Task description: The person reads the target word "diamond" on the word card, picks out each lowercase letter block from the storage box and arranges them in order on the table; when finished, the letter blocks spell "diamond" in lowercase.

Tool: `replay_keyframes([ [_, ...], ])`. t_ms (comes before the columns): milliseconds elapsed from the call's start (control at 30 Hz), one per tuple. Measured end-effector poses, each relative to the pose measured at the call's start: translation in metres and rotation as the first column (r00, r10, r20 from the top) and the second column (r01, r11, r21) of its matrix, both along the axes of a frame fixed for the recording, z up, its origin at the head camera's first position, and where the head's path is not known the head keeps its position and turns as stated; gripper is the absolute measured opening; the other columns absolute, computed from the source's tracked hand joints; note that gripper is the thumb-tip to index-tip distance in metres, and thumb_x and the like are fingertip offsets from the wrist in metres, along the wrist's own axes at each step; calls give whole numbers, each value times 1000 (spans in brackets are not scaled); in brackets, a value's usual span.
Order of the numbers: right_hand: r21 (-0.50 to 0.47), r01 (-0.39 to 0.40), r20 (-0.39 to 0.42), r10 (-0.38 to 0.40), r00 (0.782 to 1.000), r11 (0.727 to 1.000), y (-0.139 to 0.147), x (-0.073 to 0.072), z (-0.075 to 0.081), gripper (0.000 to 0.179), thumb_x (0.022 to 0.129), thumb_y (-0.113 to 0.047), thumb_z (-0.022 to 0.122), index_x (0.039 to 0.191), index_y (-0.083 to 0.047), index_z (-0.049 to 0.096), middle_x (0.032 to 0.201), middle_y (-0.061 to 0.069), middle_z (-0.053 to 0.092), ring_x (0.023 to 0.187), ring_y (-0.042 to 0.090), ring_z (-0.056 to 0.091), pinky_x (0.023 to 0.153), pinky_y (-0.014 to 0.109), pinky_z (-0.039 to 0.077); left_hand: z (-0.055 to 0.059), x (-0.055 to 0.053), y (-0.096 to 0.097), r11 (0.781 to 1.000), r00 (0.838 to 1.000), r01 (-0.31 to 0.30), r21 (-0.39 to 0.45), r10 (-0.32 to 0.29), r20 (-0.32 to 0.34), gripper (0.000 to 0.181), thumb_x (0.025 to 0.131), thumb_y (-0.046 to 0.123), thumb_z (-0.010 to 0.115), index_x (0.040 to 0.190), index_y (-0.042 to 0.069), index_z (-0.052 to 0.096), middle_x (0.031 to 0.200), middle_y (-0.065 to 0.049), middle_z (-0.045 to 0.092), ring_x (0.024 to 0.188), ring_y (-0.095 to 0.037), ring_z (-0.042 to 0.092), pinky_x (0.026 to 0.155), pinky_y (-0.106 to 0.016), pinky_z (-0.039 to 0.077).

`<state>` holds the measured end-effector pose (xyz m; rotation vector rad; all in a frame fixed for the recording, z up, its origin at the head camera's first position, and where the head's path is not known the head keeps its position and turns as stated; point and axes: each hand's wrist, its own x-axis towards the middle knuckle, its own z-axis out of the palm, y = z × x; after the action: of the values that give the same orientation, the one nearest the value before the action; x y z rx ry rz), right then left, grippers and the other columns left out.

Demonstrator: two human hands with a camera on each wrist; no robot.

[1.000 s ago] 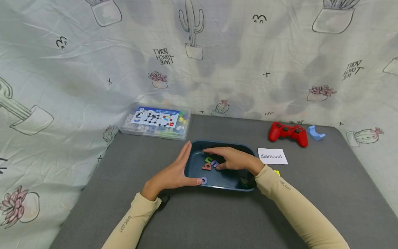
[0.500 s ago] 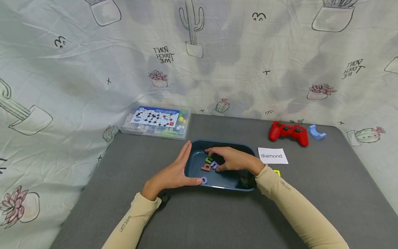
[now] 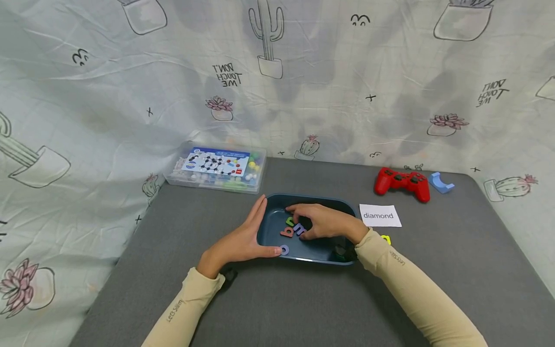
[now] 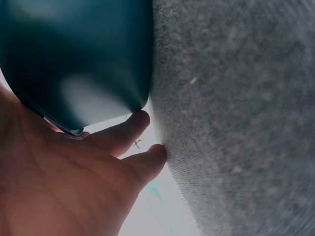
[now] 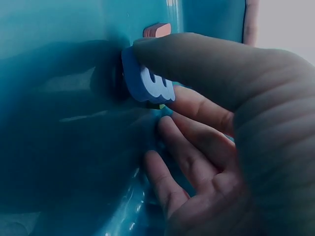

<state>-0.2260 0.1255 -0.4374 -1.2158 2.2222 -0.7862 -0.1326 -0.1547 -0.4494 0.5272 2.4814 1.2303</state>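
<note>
Straight fingers and thumb of my left hand (image 3: 242,242) are spread round the left end of a dark blue tray (image 3: 318,261). Its thumb reaches over the near rim beside a purple letter o (image 3: 284,249); in the left wrist view its fingers (image 4: 133,132) lie by the outer wall. Inside the tray, my right hand (image 3: 327,222) pinches a purple letter m (image 5: 142,83) between thumb and forefinger, tilted up in the right wrist view. Beside it lie a reddish-brown letter b (image 3: 286,232) and a green letter n (image 3: 289,221).
Right of the tray lies a card (image 3: 380,216) reading "diamond", with a yellow piece (image 3: 386,239) partly behind my right sleeve. Farther back are a red game controller (image 3: 402,184) and a light-blue curved block (image 3: 441,183). A clear parts box (image 3: 217,167) stands back left.
The purple letter has turned slightly in my right fingers, showing more of its m shape. The right fingertips have drawn in a little. My left hand stays at the tray.
</note>
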Motion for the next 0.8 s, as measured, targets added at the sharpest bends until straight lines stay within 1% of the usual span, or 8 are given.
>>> replay_keyframes([
  [67,-1,-9,-8,9,1000,1000,1,0,-1,23,95,-10,82,112,-10,68,163,15,47,135,28,54,112,51,46,0,0,0,1000,1000,1,0,-1,-2,134,85,69,80,172,26,-13,178,1,-18,162,-36,9,120,-65,29],
  [200,-3,-15,-39,15,999,1000,1,0,-2,23,94,-10,83,112,-9,68,158,16,50,137,32,54,111,51,46,-1,0,0,1000,1000,3,6,-3,-9,133,86,68,80,172,26,-13,178,-1,-17,162,-35,10,119,-65,30],
  [267,-7,-15,-62,15,998,1000,1,1,-2,24,94,-9,84,112,-9,69,152,16,54,132,31,55,110,51,48,-1,0,0,1000,1000,3,6,-3,-10,133,86,68,80,172,27,-13,178,-1,-17,161,-35,10,119,-65,31],
  [367,-18,-15,-91,13,996,1000,1,2,0,24,92,-8,85,110,-10,69,137,10,57,121,26,57,104,48,51,-1,1,1,1000,1000,1,10,-1,-8,133,86,67,80,172,27,-13,178,0,-18,162,-35,10,119,-65,31],
  [500,-29,-14,-104,11,995,999,1,2,1,25,91,-7,85,110,-11,69,121,2,58,111,22,57,99,46,52,1,1,1,1000,1000,-3,15,3,-3,133,86,67,81,172,28,-13,178,1,-18,162,-34,9,119,-65,31],
  [600,-26,-7,-104,4,995,1000,1,2,2,26,92,-7,85,112,-10,70,115,0,61,108,21,56,97,44,52,1,1,1,1000,1000,-6,7,6,-3,133,85,68,81,172,28,-13,178,4,-18,162,-34,9,119,-64,31],
  [733,-14,6,-97,-8,995,1000,2,3,2,27,92,-7,85,114,-10,71,109,0,64,104,20,55,92,41,51,0,1,1,1000,1000,-8,3,8,1,133,85,68,81,172,28,-13,177,7,-19,162,-34,9,120,-64,31],
  [800,-12,11,-90,-12,996,1000,2,4,2,27,92,-7,85,114,-10,71,108,0,63,102,19,55,89,39,51,0,1,1,1000,1000,-9,5,9,0,133,85,67,81,172,28,-13,177,6,-19,162,-34,10,119,-65,31],
])
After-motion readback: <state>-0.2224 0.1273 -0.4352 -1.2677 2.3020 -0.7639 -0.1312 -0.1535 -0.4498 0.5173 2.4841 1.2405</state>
